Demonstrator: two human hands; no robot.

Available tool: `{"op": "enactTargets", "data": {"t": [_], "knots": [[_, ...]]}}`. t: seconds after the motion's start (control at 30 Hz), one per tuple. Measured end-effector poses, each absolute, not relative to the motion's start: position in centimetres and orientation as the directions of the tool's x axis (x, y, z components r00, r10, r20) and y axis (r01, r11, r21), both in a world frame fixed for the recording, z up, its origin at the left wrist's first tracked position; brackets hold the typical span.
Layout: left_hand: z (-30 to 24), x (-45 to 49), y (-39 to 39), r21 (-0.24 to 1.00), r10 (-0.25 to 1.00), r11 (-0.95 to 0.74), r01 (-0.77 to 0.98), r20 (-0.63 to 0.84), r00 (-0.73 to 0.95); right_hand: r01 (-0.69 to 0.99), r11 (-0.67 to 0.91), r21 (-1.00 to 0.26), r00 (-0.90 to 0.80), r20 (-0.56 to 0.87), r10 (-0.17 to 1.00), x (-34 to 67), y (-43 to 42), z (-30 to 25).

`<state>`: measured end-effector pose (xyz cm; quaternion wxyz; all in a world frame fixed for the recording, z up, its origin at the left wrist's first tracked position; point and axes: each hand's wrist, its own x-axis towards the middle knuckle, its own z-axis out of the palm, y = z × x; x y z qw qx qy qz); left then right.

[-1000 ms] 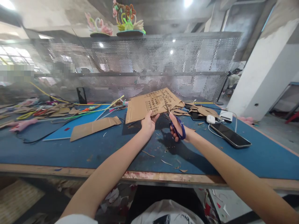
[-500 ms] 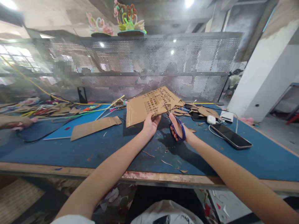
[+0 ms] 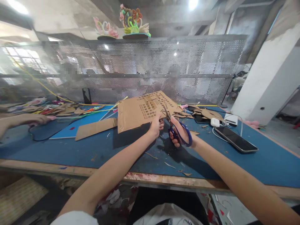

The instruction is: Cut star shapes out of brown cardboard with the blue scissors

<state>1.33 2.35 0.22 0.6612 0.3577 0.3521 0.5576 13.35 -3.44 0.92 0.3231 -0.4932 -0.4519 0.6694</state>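
My left hand [image 3: 156, 126] pinches the near right edge of a brown cardboard sheet [image 3: 131, 114] printed with dark characters and small boxes. The sheet is held up at a tilt over the blue tabletop. In my right hand [image 3: 181, 132] is a pair of scissors [image 3: 186, 139] with dark blue handles, my thumb and fingers through the loops. The blades point away from me and lie at the sheet's right side, close to my left fingertips. How far they are apart is hard to make out.
A cardboard strip [image 3: 96, 127] lies left on a blue board [image 3: 67, 131]. Cut cardboard pieces [image 3: 206, 113], a phone [image 3: 235, 139] and a white earphone case [image 3: 215, 122] sit right. Another person's hand [image 3: 38, 119] is at far left. A perforated metal screen [image 3: 150, 65] stands behind.
The cardboard sheet has shifted left and turned in my left hand, now overlapping the strip's end. My right hand with the scissors stays close beside it. The other person's hand has moved right.
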Motion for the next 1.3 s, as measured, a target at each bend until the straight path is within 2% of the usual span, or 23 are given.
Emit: {"op": "enactTargets", "data": {"t": [0.1, 0.17, 0.33, 0.47, 0.63, 0.73, 0.87, 1.0, 1.13, 1.23, 1.3], "knots": [[0.5, 1.6, 1.7, 0.869, 0.983, 0.155, -0.469, -0.087, 0.164, -0.004, -0.363, -0.932, -0.379, -0.335, 0.863, 14.1, -3.5, 1.3], [0.7, 1.7, 1.5, 0.873, 0.979, 0.162, -0.460, -0.086, 0.182, 0.045, -0.316, -0.948, -0.382, -0.309, 0.871, 14.5, -3.4, 1.2], [1.3, 1.5, 1.8, 0.903, 0.983, 0.084, -0.421, -0.006, 0.182, 0.222, -0.161, -0.962, -0.230, -0.212, 0.950, 15.0, -3.0, 0.9], [1.4, 1.2, 2.1, 0.911, 0.983, 0.054, -0.408, 0.023, 0.181, 0.246, -0.129, -0.961, -0.193, -0.179, 0.965, 14.8, -3.1, 0.9], [1.2, 1.4, 2.1, 0.903, 0.985, 0.080, -0.421, -0.006, 0.175, 0.147, -0.229, -0.962, -0.232, -0.259, 0.938, 14.3, -3.1, 1.0], [1.5, 1.2, 2.6, 0.887, 0.994, 0.077, -0.456, -0.036, 0.099, 0.135, -0.320, -0.938, -0.230, -0.344, 0.910, 14.0, -3.6, 1.4], [2.3, -1.1, 4.2, 0.794, 0.995, 0.012, -0.608, -0.067, -0.067, 0.171, -0.422, -0.890, -0.304, -0.455, 0.837, 13.5, -5.0, 1.8], [2.6, -3.8, 5.6, 0.727, 0.986, 0.033, -0.685, -0.135, -0.096, 0.178, -0.457, -0.871, -0.332, -0.490, 0.806, 13.7, -5.2, 1.7], [2.1, -4.4, 6.1, 0.732, 0.979, 0.090, -0.675, -0.191, -0.076, 0.120, -0.426, -0.897, -0.275, -0.442, 0.854, 14.6, -3.7, 1.1], [1.7, -4.1, 6.1, 0.741, 0.974, 0.129, -0.660, -0.221, -0.058, 0.228, -0.295, -0.928, -0.080, -0.320, 0.944, 15.7, -1.8, 0.5], [1.7, -4.1, 6.1, 0.748, 0.972, 0.139, -0.650, -0.227, -0.054, 0.376, -0.158, -0.913, 0.054, -0.148, 0.987, 16.7, -0.5, 0.2]]}}
